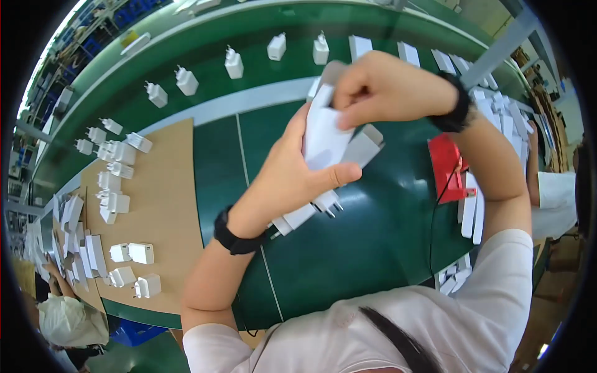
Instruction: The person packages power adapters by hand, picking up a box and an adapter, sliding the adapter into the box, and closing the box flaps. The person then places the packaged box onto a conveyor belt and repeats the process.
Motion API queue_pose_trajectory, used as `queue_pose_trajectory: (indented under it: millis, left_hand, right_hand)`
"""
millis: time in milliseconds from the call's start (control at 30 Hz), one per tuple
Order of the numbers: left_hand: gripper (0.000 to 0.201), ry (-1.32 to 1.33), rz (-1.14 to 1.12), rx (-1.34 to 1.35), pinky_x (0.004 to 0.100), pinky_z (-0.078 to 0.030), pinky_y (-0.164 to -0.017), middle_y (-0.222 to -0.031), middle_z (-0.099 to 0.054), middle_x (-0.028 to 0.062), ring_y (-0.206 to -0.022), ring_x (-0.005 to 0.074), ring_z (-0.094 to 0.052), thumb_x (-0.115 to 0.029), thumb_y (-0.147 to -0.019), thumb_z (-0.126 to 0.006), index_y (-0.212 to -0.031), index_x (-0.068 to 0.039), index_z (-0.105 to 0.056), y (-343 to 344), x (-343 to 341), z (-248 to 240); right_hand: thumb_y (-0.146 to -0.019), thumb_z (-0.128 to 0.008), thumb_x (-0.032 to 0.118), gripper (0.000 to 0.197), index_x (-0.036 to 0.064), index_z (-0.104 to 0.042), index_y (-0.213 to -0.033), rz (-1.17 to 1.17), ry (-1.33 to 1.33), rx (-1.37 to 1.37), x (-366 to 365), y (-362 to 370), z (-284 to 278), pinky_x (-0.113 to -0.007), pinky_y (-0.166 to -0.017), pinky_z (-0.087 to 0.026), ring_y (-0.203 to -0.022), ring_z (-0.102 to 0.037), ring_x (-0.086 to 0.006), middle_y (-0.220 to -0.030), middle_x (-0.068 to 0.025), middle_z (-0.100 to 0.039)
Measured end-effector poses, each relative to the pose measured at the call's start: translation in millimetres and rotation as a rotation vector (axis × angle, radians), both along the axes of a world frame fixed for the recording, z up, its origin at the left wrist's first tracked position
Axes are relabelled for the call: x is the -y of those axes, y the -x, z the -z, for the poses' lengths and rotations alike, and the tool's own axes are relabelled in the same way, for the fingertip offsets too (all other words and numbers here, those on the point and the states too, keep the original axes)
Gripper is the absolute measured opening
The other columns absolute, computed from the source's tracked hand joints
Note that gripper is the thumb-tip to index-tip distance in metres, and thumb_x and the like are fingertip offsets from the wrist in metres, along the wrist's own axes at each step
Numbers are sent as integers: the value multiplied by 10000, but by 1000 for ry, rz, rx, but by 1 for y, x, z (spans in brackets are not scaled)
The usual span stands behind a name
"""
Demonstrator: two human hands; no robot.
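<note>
A slim white carton (326,133) stands tilted in my left hand (286,158), whose fingers wrap its far side with the thumb along the near side. My right hand (379,87) is curled at the carton's upper end, thumb and forefinger at its edge, slightly blurred. A greyish flap shows beside the right fingers. Behind the carton lies another pale open-ended box (364,147), partly hidden. Under my left hand, white plug chargers (297,219) lie on the green table, their metal pins showing; the hand covers part of them.
White chargers (234,64) stand spaced along the far green ledge, with flat white boxes (408,54) to their right. More chargers (141,253) sit on brown cardboard (168,186) at left. A red fixture (445,171) with a black cable is at right, near piled cartons (507,121). Other people work at both sides.
</note>
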State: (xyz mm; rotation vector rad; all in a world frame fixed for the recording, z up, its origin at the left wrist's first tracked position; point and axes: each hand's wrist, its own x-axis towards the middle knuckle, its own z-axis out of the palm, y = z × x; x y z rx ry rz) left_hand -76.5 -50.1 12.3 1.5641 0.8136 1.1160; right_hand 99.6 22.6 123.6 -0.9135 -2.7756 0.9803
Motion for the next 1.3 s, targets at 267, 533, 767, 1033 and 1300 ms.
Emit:
queue_pose_trajectory:
  millis: [267,533,767,1033,1300]
  left_hand:
    - [511,129,-482,-193,297,-485,-689,-911,-604,141,-793,203,-601,-233,-704,-745,-1044,37,-474,38,-30,19]
    - [523,163,-493,-59,295,-486,-707,-939,-594,120,-821,171,-590,-230,-706,-748,-1067,28,-469,46,-44,31]
    - [571,116,-478,-111,309,-486,-743,-985,-596,137,-853,205,-600,-228,-696,-748,-1119,10,-449,43,-38,28]
    - [601,6,-523,-178,359,-484,-762,-972,-609,195,-884,304,-616,-252,-685,-751,-1123,3,-426,32,-29,25]
    - [677,-44,-489,-155,371,-484,-772,-1032,-568,215,-906,332,-602,-256,-696,-756,-1181,10,-366,31,-29,32]
  right_hand:
    - [-679,-680,162,217,114,-679,-891,92,-1271,437,-156,26,84,-390,-879,-397,-1040,-478,-216,-838,-12,-627]
    - [-652,-670,180,115,76,-667,-703,39,-1189,550,-198,13,130,-372,-801,-411,-947,-484,-238,-855,-56,-571]
    - [-810,-666,139,288,71,-545,-1063,334,196,-989,-71,45,49,-231,-749,-475,-832,-584,-105,-951,-35,-597]
    - [-797,-685,94,264,44,-550,-1017,190,-6,-785,-43,53,59,-245,-779,-474,-892,-566,-100,-998,-34,-590]
    - [-679,-747,39,864,122,-264,-1390,125,153,-611,-19,55,93,-281,-803,-471,-984,-556,-147,-1175,-93,-525]
